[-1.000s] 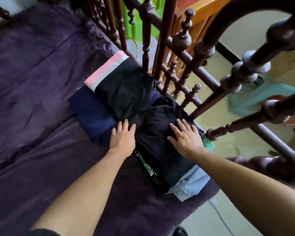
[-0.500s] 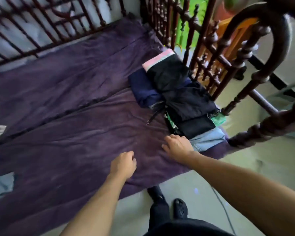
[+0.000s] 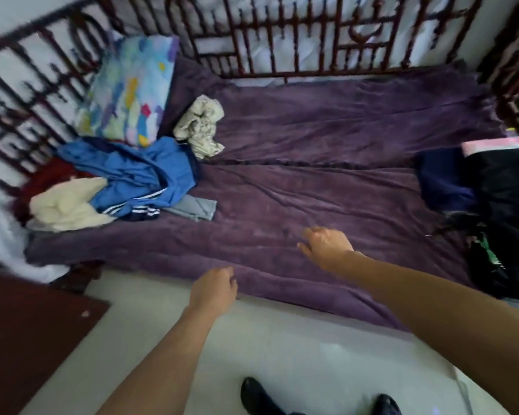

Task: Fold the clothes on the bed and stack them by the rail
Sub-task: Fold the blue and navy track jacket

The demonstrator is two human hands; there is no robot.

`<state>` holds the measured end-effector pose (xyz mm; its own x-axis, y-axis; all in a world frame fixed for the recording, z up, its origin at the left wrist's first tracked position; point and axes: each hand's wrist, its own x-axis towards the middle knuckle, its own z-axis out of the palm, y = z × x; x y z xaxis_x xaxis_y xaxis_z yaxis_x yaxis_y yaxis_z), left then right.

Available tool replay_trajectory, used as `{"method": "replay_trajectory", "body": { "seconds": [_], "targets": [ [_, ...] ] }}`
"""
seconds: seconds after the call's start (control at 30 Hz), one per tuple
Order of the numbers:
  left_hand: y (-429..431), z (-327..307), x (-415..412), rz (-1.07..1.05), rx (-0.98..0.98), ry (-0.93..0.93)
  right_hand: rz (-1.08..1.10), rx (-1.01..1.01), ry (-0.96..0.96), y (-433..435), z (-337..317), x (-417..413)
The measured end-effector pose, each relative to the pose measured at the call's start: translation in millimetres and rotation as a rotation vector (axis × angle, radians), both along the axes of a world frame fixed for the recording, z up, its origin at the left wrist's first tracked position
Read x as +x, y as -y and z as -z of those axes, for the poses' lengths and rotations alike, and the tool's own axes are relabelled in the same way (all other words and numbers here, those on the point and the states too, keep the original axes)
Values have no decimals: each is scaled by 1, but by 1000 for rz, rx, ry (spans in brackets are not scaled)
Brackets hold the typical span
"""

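Note:
A stack of folded dark clothes [image 3: 504, 205], with a pink-and-white edge on top, lies at the bed's right end by the rail. Unfolded clothes sit at the left end: a blue jacket with white stripes [image 3: 138, 178], a cream garment [image 3: 63, 205], a grey piece [image 3: 195, 208], a dark red one [image 3: 47, 178] and a crumpled pale floral cloth [image 3: 201, 127]. My left hand [image 3: 213, 287] hovers at the bed's front edge, fingers loosely curled, holding nothing. My right hand [image 3: 327, 248] hangs over the purple bedspread [image 3: 312, 163] with relaxed fingers, also holding nothing.
A colourful patterned pillow [image 3: 129, 91] leans in the back left corner. Dark wooden rails [image 3: 282, 34] run along the back and both ends. A dark brown mat [image 3: 27, 333] lies on the pale floor at left. My black shoes [image 3: 258, 396] stand below.
Both hands have come off the folded stack and drawn back to the bed's front edge. The view has swung left, bringing the unfolded pile into sight.

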<state>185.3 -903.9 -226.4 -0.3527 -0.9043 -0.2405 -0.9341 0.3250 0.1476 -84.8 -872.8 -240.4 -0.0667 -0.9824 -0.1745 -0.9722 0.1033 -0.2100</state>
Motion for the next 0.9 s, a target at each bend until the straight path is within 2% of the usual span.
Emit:
{"method": "replay_trajectory", "body": {
  "seconds": [0.17, 0.3, 0.53, 0.9],
  "targets": [
    [53, -20, 124, -80, -36, 33, -72, -35, 5, 74, -13, 106],
    [92, -29, 189, -118, -40, 53, -109, -48, 45, 119, -18, 172],
    [167, -25, 260, -155, 10, 47, -133, -12, 76, 206, -2, 239],
    [378, -19, 335, -165, 63, 103, -31, 182, 125, 400, 57, 315]
  ]
}}
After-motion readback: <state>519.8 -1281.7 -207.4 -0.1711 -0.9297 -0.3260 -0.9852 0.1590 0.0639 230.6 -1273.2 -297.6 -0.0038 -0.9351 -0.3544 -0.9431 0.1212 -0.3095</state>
